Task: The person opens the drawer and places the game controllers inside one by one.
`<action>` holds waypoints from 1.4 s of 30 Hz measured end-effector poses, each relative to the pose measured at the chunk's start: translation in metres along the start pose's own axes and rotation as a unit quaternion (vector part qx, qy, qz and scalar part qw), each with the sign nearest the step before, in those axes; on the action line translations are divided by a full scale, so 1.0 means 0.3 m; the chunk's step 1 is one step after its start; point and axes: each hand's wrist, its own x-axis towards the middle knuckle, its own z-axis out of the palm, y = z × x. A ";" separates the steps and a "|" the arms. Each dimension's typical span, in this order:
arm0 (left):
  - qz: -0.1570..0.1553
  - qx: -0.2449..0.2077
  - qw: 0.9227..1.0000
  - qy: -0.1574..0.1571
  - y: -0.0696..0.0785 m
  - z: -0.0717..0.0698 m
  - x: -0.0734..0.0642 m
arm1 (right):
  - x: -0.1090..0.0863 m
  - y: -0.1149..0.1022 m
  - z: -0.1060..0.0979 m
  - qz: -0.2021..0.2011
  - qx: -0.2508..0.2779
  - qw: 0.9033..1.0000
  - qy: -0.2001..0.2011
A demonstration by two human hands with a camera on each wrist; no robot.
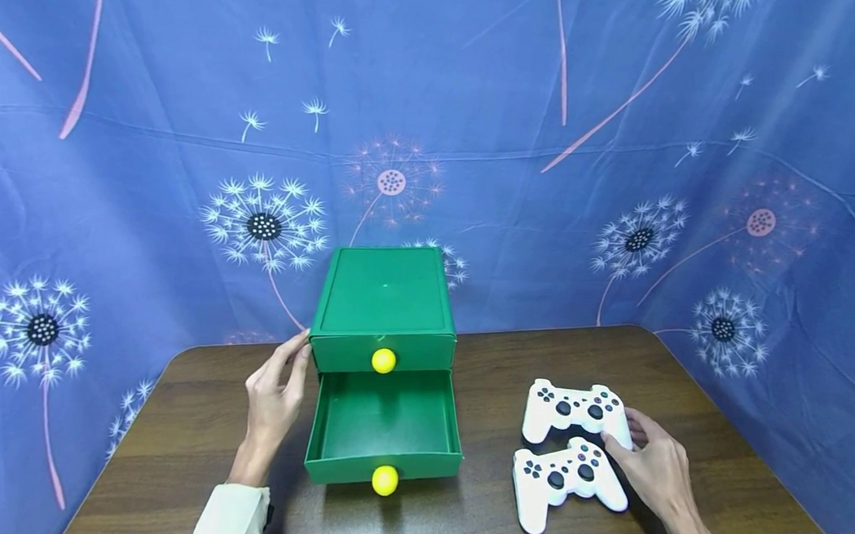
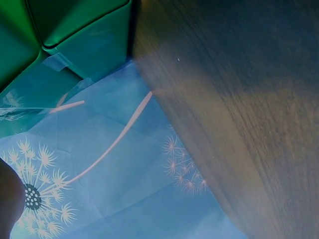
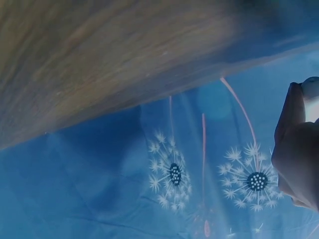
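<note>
A green two-drawer cabinet (image 1: pixel 388 290) stands at the middle of the table, with a yellow ball knob on each drawer. Its lower drawer (image 1: pixel 381 417) is pulled out and bare inside; the upper drawer (image 1: pixel 345 355) is closed. My left hand (image 1: pixel 274 395) touches the cabinet's upper left front corner with fairly straight fingers. At the right, my right hand (image 1: pixel 656 461) grips the right handle of the farther white game controller (image 1: pixel 576 411), thumb on top. A second white game controller (image 1: pixel 567 481) lies just in front of it. The right wrist view shows only part of that hand.
The brown wooden table (image 1: pixel 209 419) reaches back to a blue cloth (image 1: pixel 499 238) printed with dandelions, which hangs behind and at both sides. Clear tape (image 2: pixel 56 61) shows on the cabinet in the left wrist view.
</note>
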 end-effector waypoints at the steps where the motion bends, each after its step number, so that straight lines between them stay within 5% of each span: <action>1: 0.000 0.000 1.000 0.000 -0.001 0.000 0.000 | -0.003 -0.006 0.000 -0.001 0.008 1.000 0.004; 29: -0.001 -0.002 1.000 -0.004 -0.009 -0.002 -0.004 | -0.096 -0.186 -0.009 -0.043 0.122 0.990 0.058; 42: -0.003 0.000 1.000 -0.004 -0.008 -0.003 -0.004 | -0.110 -0.261 -0.025 -0.025 0.139 0.988 0.061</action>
